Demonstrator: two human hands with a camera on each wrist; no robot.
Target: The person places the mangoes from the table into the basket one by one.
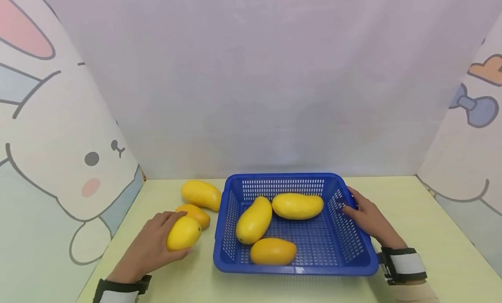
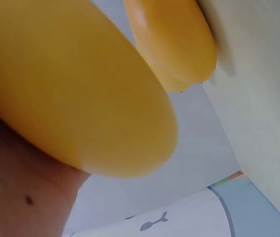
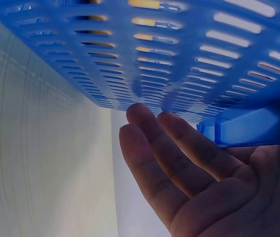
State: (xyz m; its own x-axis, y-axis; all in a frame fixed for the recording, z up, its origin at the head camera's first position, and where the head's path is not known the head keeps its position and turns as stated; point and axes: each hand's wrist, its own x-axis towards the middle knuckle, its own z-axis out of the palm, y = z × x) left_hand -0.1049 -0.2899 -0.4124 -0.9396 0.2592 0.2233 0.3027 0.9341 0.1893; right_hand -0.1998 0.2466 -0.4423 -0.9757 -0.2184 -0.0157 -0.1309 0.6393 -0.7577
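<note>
My left hand [image 1: 147, 246] grips a yellow mango [image 1: 183, 234] from the side, thumb below and fingers over the top. That mango [image 2: 80, 94] fills much of the left wrist view. Just beyond it on the table lie an orange-yellow mango [image 1: 200, 216] and a yellow mango [image 1: 201, 194]. A blue plastic basket [image 1: 296, 270] stands to their right, holding two yellow mangoes [image 1: 254, 221] and an orange-yellow mango [image 1: 273, 251]. My right hand [image 1: 370, 220] holds the basket's right side, thumb inside the rim. Its other fingers [image 3: 172, 168] lie outside, beneath the slotted wall.
The pale yellow table [image 1: 176, 279] ends at a plain lilac-grey curtain [image 1: 274, 98] behind the basket. Cartoon-printed panels flank it, the left panel [image 1: 51, 198] beside the left arm and the right panel [image 1: 466, 163] beyond the right hand.
</note>
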